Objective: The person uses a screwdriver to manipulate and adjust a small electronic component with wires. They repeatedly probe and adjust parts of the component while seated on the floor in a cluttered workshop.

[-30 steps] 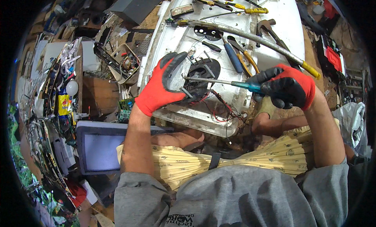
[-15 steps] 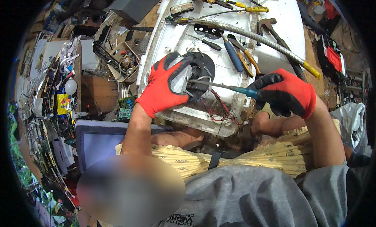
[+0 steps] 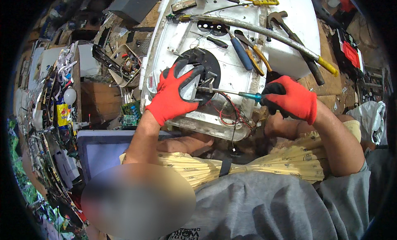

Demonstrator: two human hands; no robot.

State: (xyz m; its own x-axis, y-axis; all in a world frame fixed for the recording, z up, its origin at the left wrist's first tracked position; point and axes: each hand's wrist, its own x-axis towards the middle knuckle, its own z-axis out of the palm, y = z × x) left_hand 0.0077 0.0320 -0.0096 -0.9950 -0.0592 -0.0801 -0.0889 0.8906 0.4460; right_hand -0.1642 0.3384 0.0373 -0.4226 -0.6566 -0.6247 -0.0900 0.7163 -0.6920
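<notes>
My left hand (image 3: 170, 93), in a red and black glove, is closed around a grey metal part (image 3: 189, 90) standing on a black round plate (image 3: 214, 69). In my gloved right hand (image 3: 292, 100) is the teal handle of a screwdriver (image 3: 249, 95), gripped near its end. The screwdriver's shaft points left, its tip reaching the side of the metal part; exact contact is too small to tell. Metal posts rise from the round plate, which lies on a dirty white panel (image 3: 231, 80). Red and black wires (image 3: 235, 114) trail from it toward the panel's near edge.
Beyond my hands lie a blue-handled tool (image 3: 242, 54), yellow-handled pliers (image 3: 258, 58), a braided hose (image 3: 273, 35) and a hammer (image 3: 297, 45). Electronic scrap (image 3: 62, 128) is piled at the left, near a green circuit board (image 3: 130, 114). A flat screen (image 3: 105, 151) rests by my left forearm.
My right hand has shifted slightly left and its grip on the screwdriver handle has changed. More of the black round plate shows beside my left hand, and the whole view has shifted a little.
</notes>
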